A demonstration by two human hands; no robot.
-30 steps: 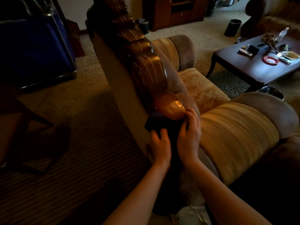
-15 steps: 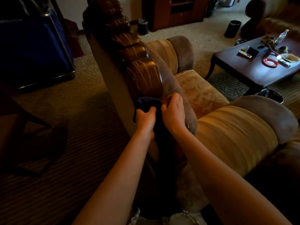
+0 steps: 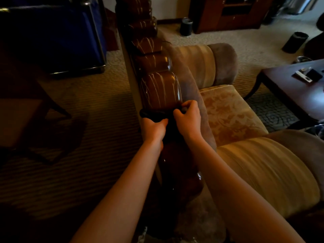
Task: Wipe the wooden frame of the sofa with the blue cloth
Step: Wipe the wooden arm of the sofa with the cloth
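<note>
Both my hands curl around the blue cloth (image 3: 154, 115), left hand (image 3: 153, 130) beside right hand (image 3: 188, 120), draping it across the wooden frame (image 3: 160, 90) atop the sofa (image 3: 228, 116) back. It reads nearly black in this dimness, its lower part lost in shadow. Farther right, the coffee table (image 3: 287, 90) is cut off.

Wooden frame (image 3: 160, 88) runs top centre down to frame centre. Cloth (image 3: 154, 114) draped across it at centre, left hand (image 3: 153, 128) and right hand (image 3: 188, 118) on cloth. Seat cushion (image 3: 228, 116) right of frame. Coffee table (image 3: 296, 92) far right. Bins (image 3: 186, 26) (image 3: 295, 42) on carpet, upper right.
</note>
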